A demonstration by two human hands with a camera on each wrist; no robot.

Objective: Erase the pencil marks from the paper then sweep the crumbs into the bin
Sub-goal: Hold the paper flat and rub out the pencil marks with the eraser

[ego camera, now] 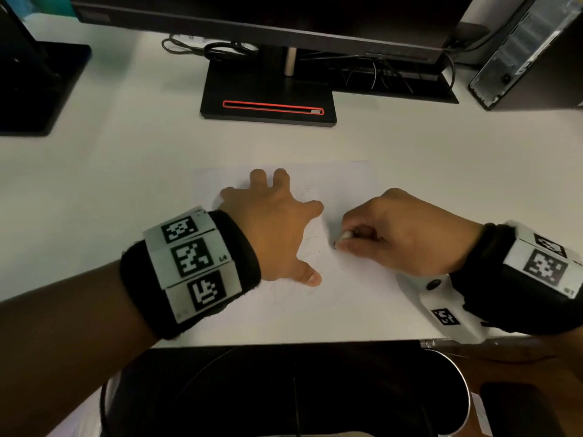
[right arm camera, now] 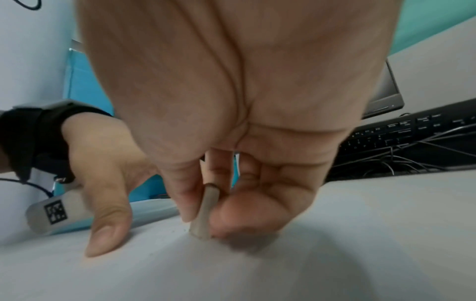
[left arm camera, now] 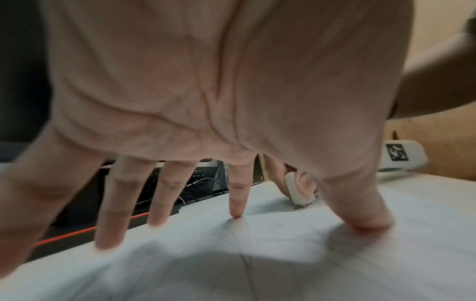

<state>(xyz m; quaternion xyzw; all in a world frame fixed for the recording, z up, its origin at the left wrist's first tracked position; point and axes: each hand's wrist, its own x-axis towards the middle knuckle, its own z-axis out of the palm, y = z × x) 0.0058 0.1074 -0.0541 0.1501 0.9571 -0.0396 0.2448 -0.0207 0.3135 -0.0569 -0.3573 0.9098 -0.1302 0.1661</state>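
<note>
A white sheet of paper (ego camera: 353,184) lies on the desk with faint pencil marks (ego camera: 310,247) near its middle. My left hand (ego camera: 274,222) is spread flat on the sheet, fingertips (left arm camera: 235,211) and thumb pressing it down. My right hand (ego camera: 397,234) pinches a white eraser (ego camera: 344,236) between thumb and fingers, its lower end touching the paper just right of the marks. In the right wrist view the eraser (right arm camera: 203,215) stands nearly upright on the sheet, with tiny dark crumbs (right arm camera: 184,229) beside its tip. The left wrist view shows the eraser (left arm camera: 298,192) beyond my index finger.
A monitor stand (ego camera: 268,96) with a red slot sits behind the paper, with cables (ego camera: 214,50) and a keyboard (right arm camera: 401,132) further back. A computer tower (ego camera: 530,52) stands at the back right. The black-lined bin (ego camera: 296,389) sits below the desk's front edge (ego camera: 284,343).
</note>
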